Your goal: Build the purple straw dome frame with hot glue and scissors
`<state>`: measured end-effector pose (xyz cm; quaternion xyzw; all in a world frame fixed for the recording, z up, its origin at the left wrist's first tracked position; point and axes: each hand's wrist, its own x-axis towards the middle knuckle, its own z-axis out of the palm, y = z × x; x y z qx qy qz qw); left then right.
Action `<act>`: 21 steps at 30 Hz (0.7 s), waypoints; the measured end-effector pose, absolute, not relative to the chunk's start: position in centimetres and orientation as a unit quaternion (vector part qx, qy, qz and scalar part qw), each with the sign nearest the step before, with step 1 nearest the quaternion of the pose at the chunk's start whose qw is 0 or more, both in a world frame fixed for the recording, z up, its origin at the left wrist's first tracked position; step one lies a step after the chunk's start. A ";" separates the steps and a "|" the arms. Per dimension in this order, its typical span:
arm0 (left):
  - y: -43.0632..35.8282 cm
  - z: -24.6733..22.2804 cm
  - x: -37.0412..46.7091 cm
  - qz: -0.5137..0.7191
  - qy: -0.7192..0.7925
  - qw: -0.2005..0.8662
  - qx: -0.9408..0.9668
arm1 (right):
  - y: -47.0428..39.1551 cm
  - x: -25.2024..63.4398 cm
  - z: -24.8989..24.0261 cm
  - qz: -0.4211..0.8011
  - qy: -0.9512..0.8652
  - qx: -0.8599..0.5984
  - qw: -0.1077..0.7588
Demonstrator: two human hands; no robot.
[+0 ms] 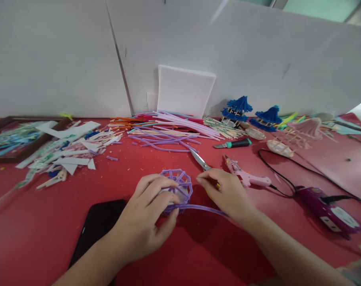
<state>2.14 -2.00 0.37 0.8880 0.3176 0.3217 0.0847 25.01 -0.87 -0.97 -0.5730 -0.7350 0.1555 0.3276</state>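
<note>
My left hand (152,212) is closed around a small round frame (185,184) of purple pipe cleaners, with a pale disc inside it. Thumb and fingertips pinch its near edge, where a loose purple strip (206,207) sticks out to the right. On the right, my right hand (226,194) curls over the yellow handles of a pair of scissors (200,159). The blades point away to the upper left, and the palm hides most of the handles. The far end of the loose strip passes by the right wrist.
Purple pipe cleaners (165,139) lie behind the hands. A utility knife (232,143), a pink glue gun (249,176) and a purple power strip (329,208) are to the right. A black phone (98,226) lies left; paper scraps (74,161) and blue-roofed models (237,109) stand farther back.
</note>
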 end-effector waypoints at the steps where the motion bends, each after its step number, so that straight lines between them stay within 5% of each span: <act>1: -2.0 0.4 2.1 0.320 0.318 0.082 0.888 | -0.9 24.9 -0.9 0.151 -0.740 -0.567 0.329; 7: -1.8 0.4 2.2 0.321 0.316 0.076 0.890 | -1.2 25.1 -0.3 0.172 -0.782 -0.468 0.376; 16: -1.9 0.3 2.0 0.321 0.312 0.072 0.891 | -0.4 25.7 -0.8 0.136 -0.858 -0.421 0.260; 21: -1.9 0.6 2.0 0.324 0.310 0.059 0.892 | -1.3 25.0 0.2 0.212 -0.793 -0.449 0.354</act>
